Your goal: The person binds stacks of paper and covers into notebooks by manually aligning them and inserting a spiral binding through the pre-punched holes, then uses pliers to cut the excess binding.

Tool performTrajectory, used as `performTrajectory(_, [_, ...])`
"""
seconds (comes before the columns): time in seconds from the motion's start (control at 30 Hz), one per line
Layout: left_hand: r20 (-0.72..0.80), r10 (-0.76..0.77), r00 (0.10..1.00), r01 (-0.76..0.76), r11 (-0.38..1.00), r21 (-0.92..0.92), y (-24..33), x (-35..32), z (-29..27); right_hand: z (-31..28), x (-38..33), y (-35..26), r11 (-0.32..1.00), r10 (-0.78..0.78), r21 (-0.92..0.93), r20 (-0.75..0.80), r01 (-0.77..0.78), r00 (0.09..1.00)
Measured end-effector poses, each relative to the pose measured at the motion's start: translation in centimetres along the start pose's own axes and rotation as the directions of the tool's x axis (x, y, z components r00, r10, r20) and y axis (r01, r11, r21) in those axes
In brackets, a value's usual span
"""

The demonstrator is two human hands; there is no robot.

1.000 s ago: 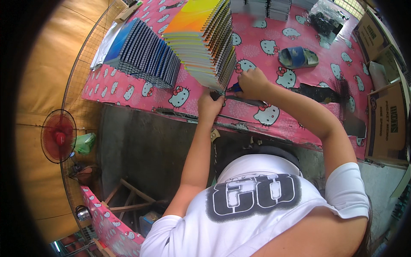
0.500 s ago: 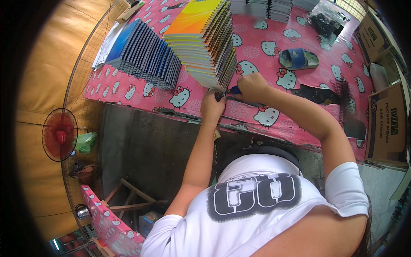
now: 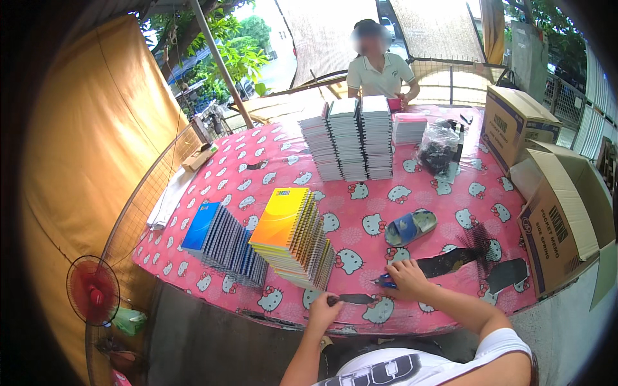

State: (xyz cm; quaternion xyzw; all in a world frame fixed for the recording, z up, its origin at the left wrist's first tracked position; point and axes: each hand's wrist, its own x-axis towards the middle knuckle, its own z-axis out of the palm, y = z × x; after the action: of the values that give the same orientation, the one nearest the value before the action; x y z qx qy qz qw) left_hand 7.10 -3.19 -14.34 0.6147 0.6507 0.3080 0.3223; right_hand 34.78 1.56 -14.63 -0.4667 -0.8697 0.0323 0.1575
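My left hand (image 3: pixel 323 313) is at the near edge of the table, its fingers pinched round a small dark piece (image 3: pixel 332 300) whose kind I cannot make out. To its right, my right hand (image 3: pixel 408 279) rests low over the tabletop, closed round small blue-handled pliers (image 3: pixel 386 281) that point left. Just beyond my left hand stands a tall stack of yellow-orange spiral notebooks (image 3: pixel 283 225), coils facing right. Left of it is a stack of blue spiral notebooks (image 3: pixel 209 228).
A pink patterned cover (image 3: pixel 351 260) lies on the table, with dark torn patches. A blue slipper (image 3: pixel 411 228), white notebook stacks (image 3: pixel 344 145) and a plastic bag of black pieces (image 3: pixel 441 151) sit farther off. Cardboard boxes (image 3: pixel 560 225) stand right. Across the table is another person (image 3: pixel 380 77).
The view has tilted up, bringing the far table and another person into sight. My right hand with the pliers has moved right, away from my left hand and the yellow stack.
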Motion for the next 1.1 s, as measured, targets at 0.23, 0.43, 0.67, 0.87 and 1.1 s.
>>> performTrajectory(0.23, [0.621, -0.028, 0.783, 0.496, 0.63, -0.598, 12.4, 5.3, 5.5, 1.0, -3.5, 1.2, 0.985, 0.104, 0.154, -0.192, -0.075, 0.976])
performTrajectory(0.43, [0.615, 0.016, 0.788, 0.537, 0.47, -0.7, 21.6, 14.8, 12.0, 1.2, -3.5, 1.7, 0.964, 0.136, 0.246, -0.141, -0.098, 0.981])
performTrajectory(0.67, [0.457, 0.17, 0.873, 0.241, 0.663, -0.708, 33.5, 31.4, 20.6, 1.3, -3.6, 3.0, 0.929, 0.126, 0.359, -0.085, -0.088, 0.988])
performTrajectory(0.87, [0.489, -0.094, 0.867, 0.462, 0.519, -0.719, 41.4, 43.4, 24.3, 0.6, -3.3, 2.2, 0.896, 0.102, 0.442, -0.088, -0.053, 0.991])
performTrajectory(1.1, [0.365, -0.009, 0.931, 0.221, 0.811, -0.542, 45.2, 44.9, 23.8, 0.4, -3.5, 3.4, 0.868, 0.118, 0.492, -0.082, -0.063, 0.99])
